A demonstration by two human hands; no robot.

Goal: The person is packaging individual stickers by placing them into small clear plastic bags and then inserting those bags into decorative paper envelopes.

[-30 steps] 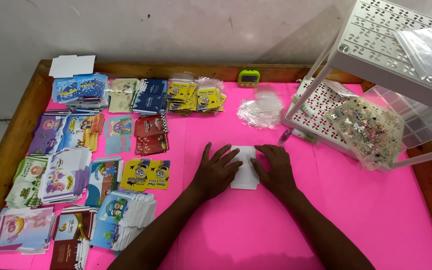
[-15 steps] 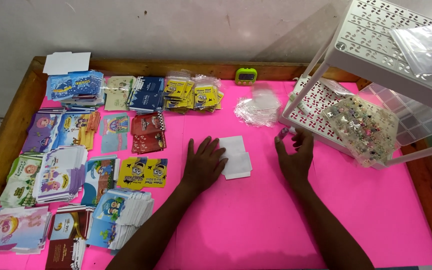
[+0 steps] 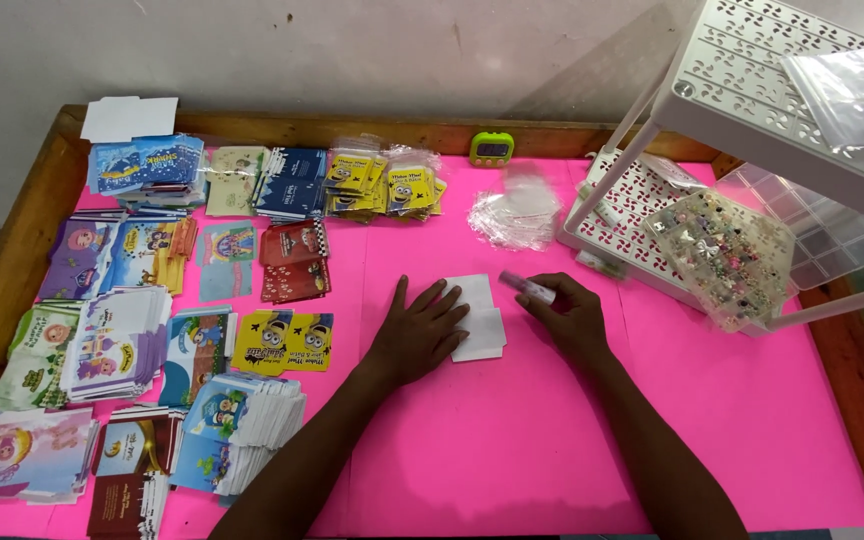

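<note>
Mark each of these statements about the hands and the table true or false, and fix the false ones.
1. The left hand lies flat on the white cards. True.
2. The right hand is empty. False: it holds a small tube.
3. The timer is red. False: it is green.
4. The white rack stands at the right side of the pink table. True.

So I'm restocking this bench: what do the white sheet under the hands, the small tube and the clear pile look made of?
The white sheet looks like matte paper or thin card: flat, with no glare. The small tube in the right hand seems to be plastic, pinkish and partly see-through. The clear pile looks like glossy plastic film bags, crinkled and catching light. The left hand lies flat on the sheet.
</note>
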